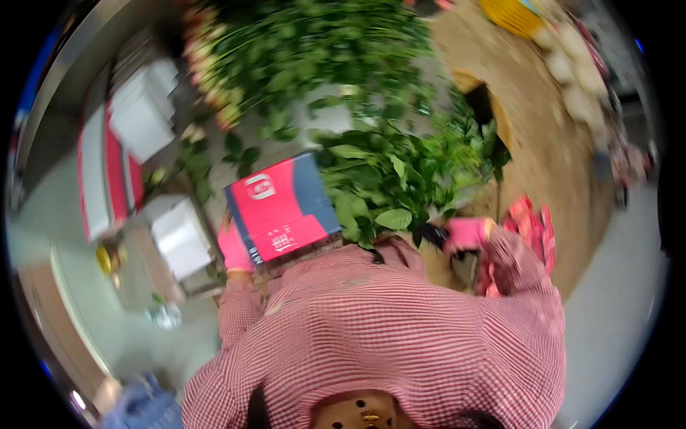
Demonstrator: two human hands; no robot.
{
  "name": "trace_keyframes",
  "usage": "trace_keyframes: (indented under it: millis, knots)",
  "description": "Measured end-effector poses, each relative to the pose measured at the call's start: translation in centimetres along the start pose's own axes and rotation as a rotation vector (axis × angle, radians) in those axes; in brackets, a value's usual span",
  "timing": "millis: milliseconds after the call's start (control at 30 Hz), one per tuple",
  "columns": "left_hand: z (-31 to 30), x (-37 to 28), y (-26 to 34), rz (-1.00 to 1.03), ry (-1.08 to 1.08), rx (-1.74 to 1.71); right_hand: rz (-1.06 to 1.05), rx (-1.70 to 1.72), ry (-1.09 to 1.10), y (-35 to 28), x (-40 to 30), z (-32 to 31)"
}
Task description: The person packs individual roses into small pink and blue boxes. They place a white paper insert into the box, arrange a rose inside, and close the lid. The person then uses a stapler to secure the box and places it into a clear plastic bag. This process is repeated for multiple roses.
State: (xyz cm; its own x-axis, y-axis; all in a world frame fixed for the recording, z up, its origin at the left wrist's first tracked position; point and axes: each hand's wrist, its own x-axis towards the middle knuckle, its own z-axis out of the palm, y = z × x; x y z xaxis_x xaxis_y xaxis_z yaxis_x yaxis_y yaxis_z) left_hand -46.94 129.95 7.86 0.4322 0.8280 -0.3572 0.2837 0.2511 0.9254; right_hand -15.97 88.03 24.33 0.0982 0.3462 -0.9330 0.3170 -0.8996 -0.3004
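Note:
My left hand [236, 248], in a pink glove, grips the left edge of a pink and dark blue corrugated cardboard wrap [278, 201] that bears printing. The wrap lies before my chest. Leafy green stems [391, 182] spread out from its right side, and whatever is under the cardboard is hidden. To the right, my right hand [467, 233], also pink-gloved, is closed around a dark object [433, 234] by the leaves. Blur hides what kind of object that is.
A heap of long-stemmed roses [316, 48] lies across the far side, pale heads [228, 112] leftward. White sheets [182, 238] and stacked folded cardboard [142, 112] are at left. At right are red straps [528, 230] and a yellow basket [509, 16]. Another person's blue clothing [142, 405] shows lower left.

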Motion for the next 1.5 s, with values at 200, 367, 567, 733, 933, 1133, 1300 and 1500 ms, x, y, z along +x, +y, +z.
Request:
trace_keyframes:
  millis: [200,367,567,733,933,1133,1300,1500]
  knots:
    - [12.6,0.0,12.2,0.719,-0.093,0.812,-0.572,-0.616,0.272,-9.7,1.1,-11.2]
    - [15.8,3.8,9.7,0.586,-0.296,1.21,-0.533,-1.36,0.369,-21.9,10.8,-17.2]
    - [15.7,2.7,8.5,0.755,-0.139,1.232,-0.555,-1.849,0.152,-29.1,14.2,-15.1]
    - [16.3,3.0,7.1,0.834,-0.156,1.187,-0.593,-1.772,0.178,-27.3,18.1,-16.3]
    - [14.6,1.4,7.7,0.957,-0.155,1.019,-0.402,-1.465,0.533,-25.2,13.8,-13.3]
    - [9.9,-8.2,2.7,1.141,-0.452,1.079,-0.196,-0.511,0.027,-19.8,4.9,-7.5]
    - [10.3,-8.4,3.2,1.094,-0.648,1.079,-0.798,-0.238,-0.301,-10.5,9.0,1.6]
    - [10.1,-8.6,2.6,1.184,-0.606,1.112,-0.426,0.296,-0.149,-9.8,9.2,6.4]
